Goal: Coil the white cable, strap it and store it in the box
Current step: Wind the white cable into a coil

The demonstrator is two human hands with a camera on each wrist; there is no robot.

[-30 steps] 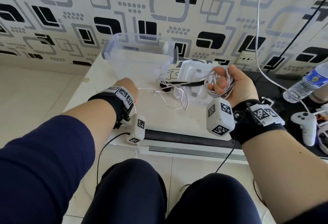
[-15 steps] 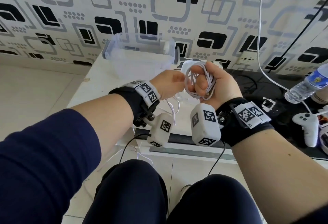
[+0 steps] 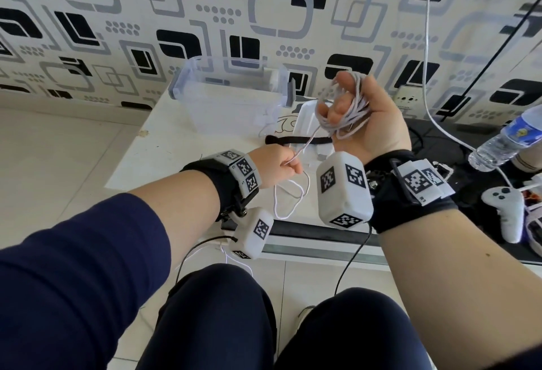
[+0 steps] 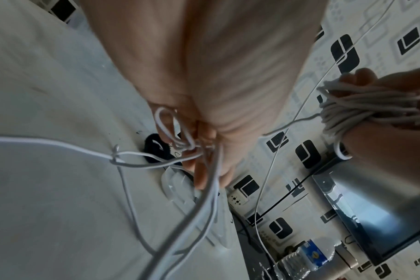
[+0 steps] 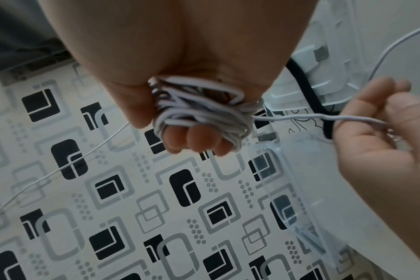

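Observation:
The white cable (image 3: 349, 111) is wound in several loops round the fingers of my raised right hand (image 3: 337, 100), above the table's right part. In the right wrist view the coil (image 5: 199, 113) wraps those fingers. One loose strand runs down-left to my left hand (image 3: 290, 164), which pinches it just above the table; more slack hangs in loops below it. In the left wrist view my left fingers (image 4: 199, 163) grip tangled strands. The black strap (image 3: 293, 141) lies flat on the table between my hands. The clear box (image 3: 228, 97) stands open at the back.
The box's white lid (image 3: 308, 120) lies under the strap. A water bottle (image 3: 504, 141) and a white game controller (image 3: 504, 208) are at the right. Another white cable (image 3: 428, 47) hangs down the patterned wall. The table's front edge (image 3: 293, 231) is near my knees.
My left hand has drawn away from the right, down and to the left, pulling a strand out. My right hand has risen with the coil round its fingers.

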